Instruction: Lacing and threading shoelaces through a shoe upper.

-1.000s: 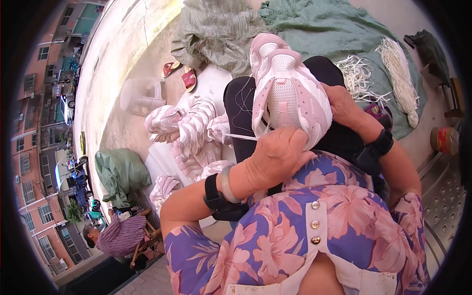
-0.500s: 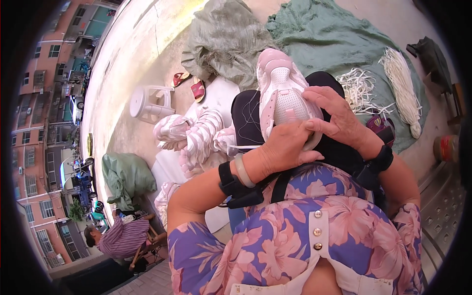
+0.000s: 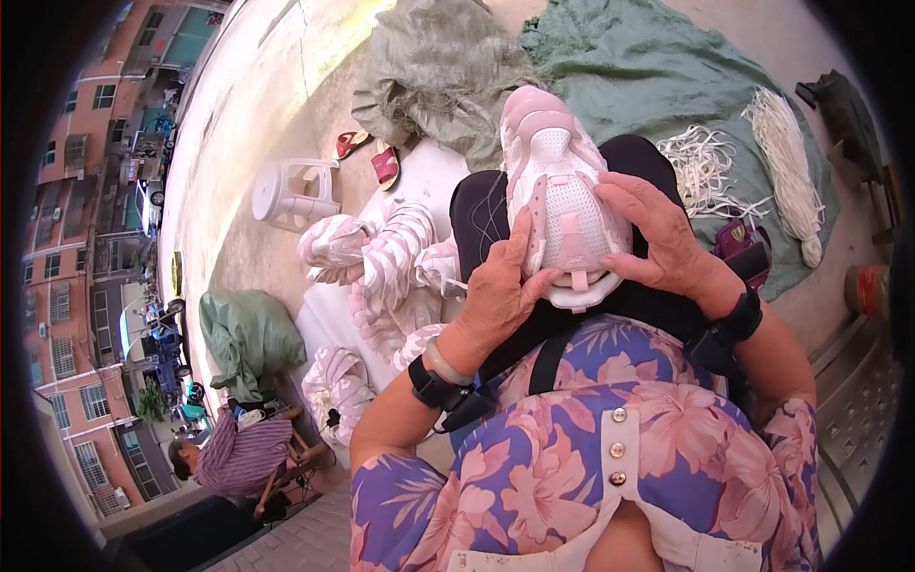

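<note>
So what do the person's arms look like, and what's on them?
Short sleeves, purple-blue with a pink flower print. Each wrist has a black strap with a chunky black box. A pale, smooth bangle sits beside the left strap. The left grip and right grip wear no gloves.

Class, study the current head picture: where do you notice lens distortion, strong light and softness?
All in the head view: the buildings at left lie tipped sideways, bending along the dark rim; the pale ground looks bright, nearly washed out toward the top; the pink-and-white shoe is fairly crisp, while the jar at far right looks soft.
</note>
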A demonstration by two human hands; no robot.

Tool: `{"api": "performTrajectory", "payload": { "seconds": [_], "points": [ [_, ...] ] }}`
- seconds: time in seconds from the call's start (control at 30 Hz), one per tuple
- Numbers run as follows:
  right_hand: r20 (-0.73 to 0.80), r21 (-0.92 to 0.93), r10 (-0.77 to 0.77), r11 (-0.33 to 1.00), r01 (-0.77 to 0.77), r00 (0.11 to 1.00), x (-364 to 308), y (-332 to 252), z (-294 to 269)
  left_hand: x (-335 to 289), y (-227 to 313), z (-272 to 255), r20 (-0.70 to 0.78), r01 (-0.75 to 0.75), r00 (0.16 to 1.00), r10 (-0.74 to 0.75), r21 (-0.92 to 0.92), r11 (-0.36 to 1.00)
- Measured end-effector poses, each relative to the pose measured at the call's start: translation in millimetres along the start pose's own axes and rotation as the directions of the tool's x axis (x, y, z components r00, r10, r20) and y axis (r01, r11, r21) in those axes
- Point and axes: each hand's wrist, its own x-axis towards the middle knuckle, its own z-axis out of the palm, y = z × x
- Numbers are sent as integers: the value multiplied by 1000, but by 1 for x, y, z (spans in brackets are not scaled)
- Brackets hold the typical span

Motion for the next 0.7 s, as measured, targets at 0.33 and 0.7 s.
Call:
{"api": "performTrajectory", "payload": {
  "seconds": [0.33,0.7],
  "points": [
    [74,-78,-24,996,29,997,89,81,22,12,2,-8,134,114,986,-96,-138,984],
    [323,184,87,971,-152,943,147,126,43,56,-10,-40,69,193,981,-181,-221,956]
  ]
}}
